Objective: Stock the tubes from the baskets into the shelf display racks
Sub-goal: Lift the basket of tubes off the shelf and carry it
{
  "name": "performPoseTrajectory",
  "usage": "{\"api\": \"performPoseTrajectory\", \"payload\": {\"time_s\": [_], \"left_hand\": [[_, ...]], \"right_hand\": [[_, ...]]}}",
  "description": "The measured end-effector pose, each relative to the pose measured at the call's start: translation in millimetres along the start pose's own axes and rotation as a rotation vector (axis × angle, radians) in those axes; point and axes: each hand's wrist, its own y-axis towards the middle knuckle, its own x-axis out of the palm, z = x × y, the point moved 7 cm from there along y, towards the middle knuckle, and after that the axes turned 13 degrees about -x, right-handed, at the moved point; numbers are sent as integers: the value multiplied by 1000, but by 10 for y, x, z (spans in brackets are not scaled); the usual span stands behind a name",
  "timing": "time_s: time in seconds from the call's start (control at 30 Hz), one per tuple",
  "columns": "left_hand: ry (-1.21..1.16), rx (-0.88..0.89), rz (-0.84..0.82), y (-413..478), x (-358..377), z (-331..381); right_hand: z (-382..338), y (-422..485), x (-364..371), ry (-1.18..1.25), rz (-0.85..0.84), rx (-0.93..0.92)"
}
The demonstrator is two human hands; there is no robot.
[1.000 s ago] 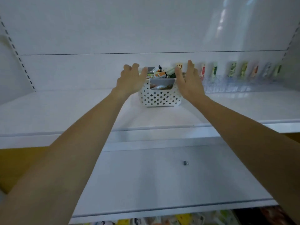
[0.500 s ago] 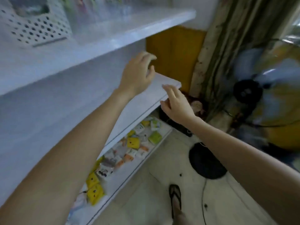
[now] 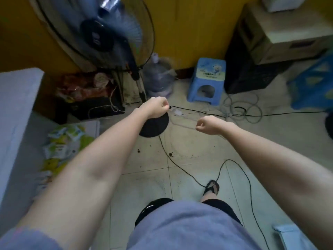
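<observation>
- While looking down: standing fan on round black fan base.
- Far left of fan base: white shelf, packets on its lower tier.
- Beyond fan base, to the right: blue stool.
- Over fan base's top edge: left hand, fingers curled in, gripping nothing.
- Just right of fan base: right hand, fisted, empty.

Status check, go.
Empty fists: left hand, right hand. No tubes, baskets in view. Facing fan, floor cables.
</observation>
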Motion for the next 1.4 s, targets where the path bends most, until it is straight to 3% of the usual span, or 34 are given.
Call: {"api": "performPoseTrajectory", "payload": {"time_s": [0.23, 0.4, 0.57, 0.83, 1.2, 1.4], "left_hand": [[228, 96, -154, 942, 246, 1907], [197, 164, 90, 1535, 144, 3127], [211, 219, 162, 2260, -37, 4075], [175, 257, 154, 3875, -576, 5369], [133, 247, 171, 5605, -1295, 6709], [110, 81, 171, 6601, -1251, 7020]], "right_hand": [[1615, -557, -818, 89, 106, 153], [2591, -728, -1514, 127, 183, 166], [3554, -639, -2156, 174, 252, 251], [5096, -248, -3399, 222, 408, 446], [6519, 676, -4902, 280, 591, 485], [7498, 1398, -5677, 172, 510, 440]]}}
